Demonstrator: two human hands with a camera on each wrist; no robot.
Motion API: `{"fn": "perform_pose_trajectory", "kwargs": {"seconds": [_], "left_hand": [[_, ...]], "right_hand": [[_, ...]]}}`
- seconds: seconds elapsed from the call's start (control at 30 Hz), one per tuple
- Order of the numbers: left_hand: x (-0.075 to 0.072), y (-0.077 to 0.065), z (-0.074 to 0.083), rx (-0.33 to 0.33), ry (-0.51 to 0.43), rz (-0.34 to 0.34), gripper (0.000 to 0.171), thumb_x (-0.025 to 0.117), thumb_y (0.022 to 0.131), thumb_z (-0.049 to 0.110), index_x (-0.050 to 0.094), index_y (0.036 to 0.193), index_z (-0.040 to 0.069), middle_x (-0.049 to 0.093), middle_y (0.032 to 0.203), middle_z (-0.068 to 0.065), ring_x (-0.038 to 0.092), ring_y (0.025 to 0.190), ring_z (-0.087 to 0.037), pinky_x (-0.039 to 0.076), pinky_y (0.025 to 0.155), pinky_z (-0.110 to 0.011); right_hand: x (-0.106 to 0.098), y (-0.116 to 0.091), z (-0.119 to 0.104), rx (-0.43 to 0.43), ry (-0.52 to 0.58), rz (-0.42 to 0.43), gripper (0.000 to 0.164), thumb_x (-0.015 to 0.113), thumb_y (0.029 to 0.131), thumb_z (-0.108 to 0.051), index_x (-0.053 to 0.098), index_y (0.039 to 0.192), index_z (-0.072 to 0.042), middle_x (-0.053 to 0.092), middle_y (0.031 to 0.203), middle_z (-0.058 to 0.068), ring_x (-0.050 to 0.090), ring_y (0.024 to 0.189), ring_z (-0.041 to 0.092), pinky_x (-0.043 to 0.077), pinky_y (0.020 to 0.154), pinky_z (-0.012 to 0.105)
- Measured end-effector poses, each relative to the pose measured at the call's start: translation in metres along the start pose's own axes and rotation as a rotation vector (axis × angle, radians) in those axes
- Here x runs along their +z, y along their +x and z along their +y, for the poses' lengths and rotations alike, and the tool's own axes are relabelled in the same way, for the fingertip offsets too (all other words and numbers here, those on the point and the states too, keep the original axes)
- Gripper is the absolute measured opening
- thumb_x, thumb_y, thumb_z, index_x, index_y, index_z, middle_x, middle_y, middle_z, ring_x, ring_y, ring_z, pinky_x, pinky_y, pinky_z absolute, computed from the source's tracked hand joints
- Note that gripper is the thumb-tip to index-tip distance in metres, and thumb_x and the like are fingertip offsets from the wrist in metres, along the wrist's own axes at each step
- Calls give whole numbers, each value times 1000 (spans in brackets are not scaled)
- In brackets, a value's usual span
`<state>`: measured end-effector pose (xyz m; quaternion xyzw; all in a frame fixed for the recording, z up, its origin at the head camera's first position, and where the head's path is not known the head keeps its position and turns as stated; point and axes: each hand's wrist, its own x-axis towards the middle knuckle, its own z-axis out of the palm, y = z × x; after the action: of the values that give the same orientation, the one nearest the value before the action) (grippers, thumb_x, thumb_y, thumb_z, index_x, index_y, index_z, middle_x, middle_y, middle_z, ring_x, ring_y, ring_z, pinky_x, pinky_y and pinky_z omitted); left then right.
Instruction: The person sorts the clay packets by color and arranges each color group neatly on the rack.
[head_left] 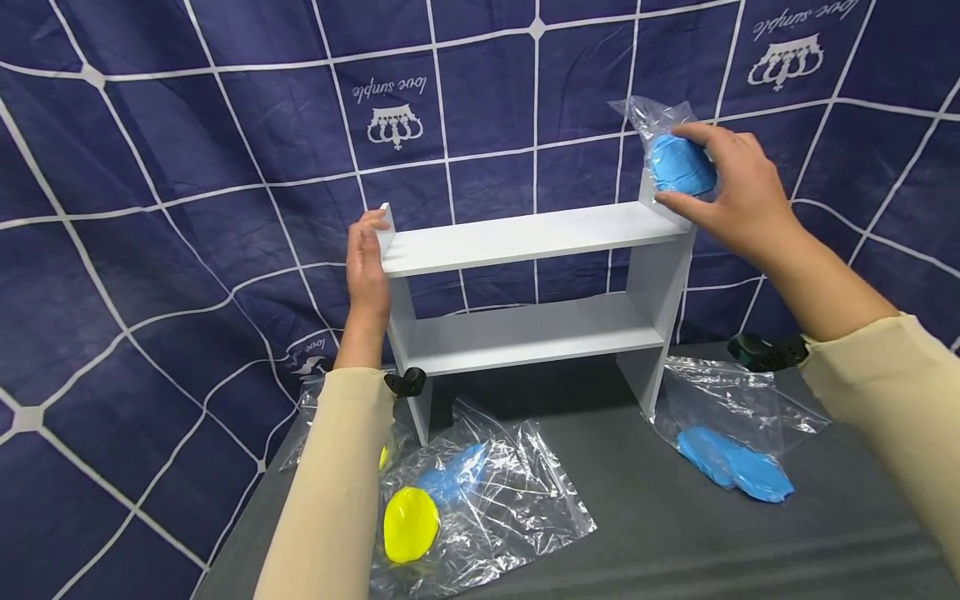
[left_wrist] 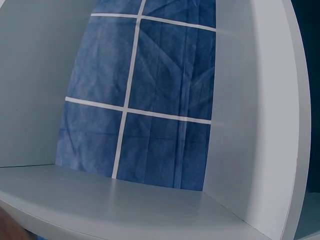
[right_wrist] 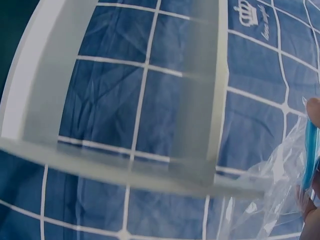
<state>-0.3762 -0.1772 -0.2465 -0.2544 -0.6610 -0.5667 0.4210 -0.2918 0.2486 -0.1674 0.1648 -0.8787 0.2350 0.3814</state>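
A small white two-tier shelf [head_left: 525, 237] stands upright on the dark table. My left hand [head_left: 367, 265] grips the top of its left side panel, fingers bent over the edge. In the left wrist view only a sliver of that hand [left_wrist: 14, 227] shows, below a white board. At the shelf's upper right corner my right hand [head_left: 738, 187] holds a soft-looking flat blue piece inside a clear plastic bag [head_left: 651, 112], thumb below and fingers above. The right wrist view shows the blue piece [right_wrist: 310, 150] edge-on between thumb and fingers, the clear film trailing beside the shelf's boards.
On the table [head_left: 600, 500], a clear zip bag with a yellow round piece [head_left: 410, 525] and a blue piece [head_left: 453, 473] lies front left. Another bag with blue pieces [head_left: 735, 465] lies right of the shelf. A navy checked curtain [head_left: 487, 100] hangs behind.
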Motion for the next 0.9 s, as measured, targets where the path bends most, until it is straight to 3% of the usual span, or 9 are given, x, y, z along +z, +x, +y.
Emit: {"fn": "perform_pose_trajectory", "kwargs": {"seconds": [0.23,0.33,0.47,0.63,0.73,0.9], "left_hand": [[1,1,1,-19,-12,3,34,30,109,21,49,110,-8,52,142,-19,37,147,-24,21,123,-27],[2,2,2,-11,-7,2,47,31,109,37,50,110,-6,52,142,-19,38,146,-22,21,122,-27],[2,3,2,2,-14,3,73,33,97,66,51,107,-3,53,141,-20,40,145,-21,22,122,-27],[0,2,2,-6,-4,2,82,34,93,73,50,109,-6,53,142,-19,40,145,-21,22,122,-27],[-1,1,1,0,4,-5,73,33,98,65,50,109,-5,53,142,-19,39,146,-25,22,122,-28],[-1,0,1,-1,3,2,32,30,109,34,56,104,16,53,141,-18,41,144,-23,23,122,-27]], "right_hand": [[23,12,-10,-39,46,-25,72,78,86,-17,44,149,-11,50,148,21,42,130,44,36,102,60],[30,16,-11,-49,54,-37,70,78,86,-17,45,148,-11,51,148,21,43,130,44,35,104,59],[39,18,-12,-54,61,-49,69,78,86,-17,46,146,-10,52,146,21,45,127,44,37,101,59],[51,19,-11,-37,63,-81,68,78,86,-17,46,146,-10,52,145,21,46,129,44,39,101,59],[59,20,-10,-18,62,-108,67,78,86,-16,46,145,-8,52,144,24,48,127,46,40,102,59],[69,21,-5,16,66,-167,67,76,88,-17,45,146,-7,50,144,29,48,128,48,39,105,59]]}}
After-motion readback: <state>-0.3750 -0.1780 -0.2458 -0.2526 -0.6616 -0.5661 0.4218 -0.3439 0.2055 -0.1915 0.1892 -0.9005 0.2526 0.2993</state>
